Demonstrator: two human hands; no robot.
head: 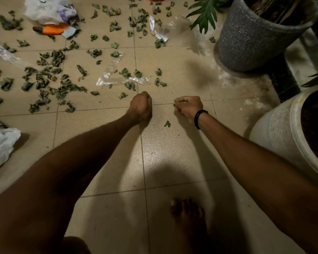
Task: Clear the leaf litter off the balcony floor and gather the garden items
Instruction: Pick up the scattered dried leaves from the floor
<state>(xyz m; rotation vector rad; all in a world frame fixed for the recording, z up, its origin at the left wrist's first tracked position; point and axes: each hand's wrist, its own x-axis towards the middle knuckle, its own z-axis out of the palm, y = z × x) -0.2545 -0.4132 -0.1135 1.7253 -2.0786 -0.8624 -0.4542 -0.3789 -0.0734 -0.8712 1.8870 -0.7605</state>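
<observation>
The right hand [188, 107], a black band [200, 118] at its wrist, hovers low over the tiled floor [173, 162] with fingers curled in, and seems to pinch a small green scrap [174, 105] at its fingertips. Just beside it the left hand [140, 105] is balled into a tight fist; whether it has leaves inside cannot be told. One loose leaf [167, 124] lies between the two wrists, and the main spread of leaf litter [44, 79] lies well apart to the upper left. Picking by the pinch risks dry leaves crumbling or slipping out of a full fist and scattering again. The clear plastic strips [114, 77] among the leaves could be swept up with them, or slide under the bare foot [187, 215]. Neither hand is near a bag, so each handful would have to be carried across the floor. As for containers, a crumpled white bag [0, 145] lies at the left edge and another bag [48, 10] sits at top left beside an orange tool [51, 29]; their contents are hidden. The grey pot [255, 39] holds a green plant, and the pale pot [283, 129] shows dark soil.
</observation>
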